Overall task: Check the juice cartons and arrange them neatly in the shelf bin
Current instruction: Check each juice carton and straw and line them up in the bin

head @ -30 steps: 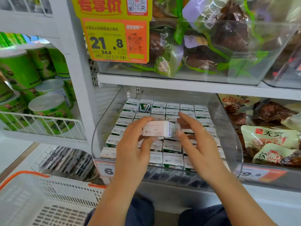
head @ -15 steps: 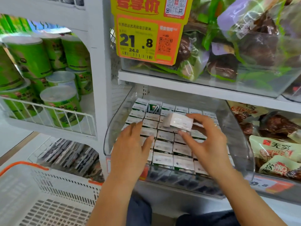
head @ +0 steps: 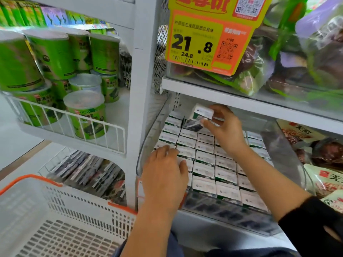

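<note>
Your right hand [head: 225,130] pinched one small white-and-green cardboard juice carton [head: 199,116], thumb on its near side and fingers curled over the far side, holding it tilted above the back rows of the clear plastic shelf bin [head: 148,138]. The carton's long axis ran roughly left to right, leaning down toward the left, so it sat just left of your fingertips. Directly below and slightly left of those fingers there appeared to be a darker gap among the packed rows of white-topped cartons [head: 204,158] near the bin's back left corner; whether it was a true empty slot was hard to tell.

Your left hand [head: 165,175] lay with fingers relaxed and spread, resting on the front-left cartons and holding nothing.

By my judgement, the right hand was the nearer one to that gap, and the carton would have needed turning upright, top face up, before lowering in line with its neighbours.
</note>
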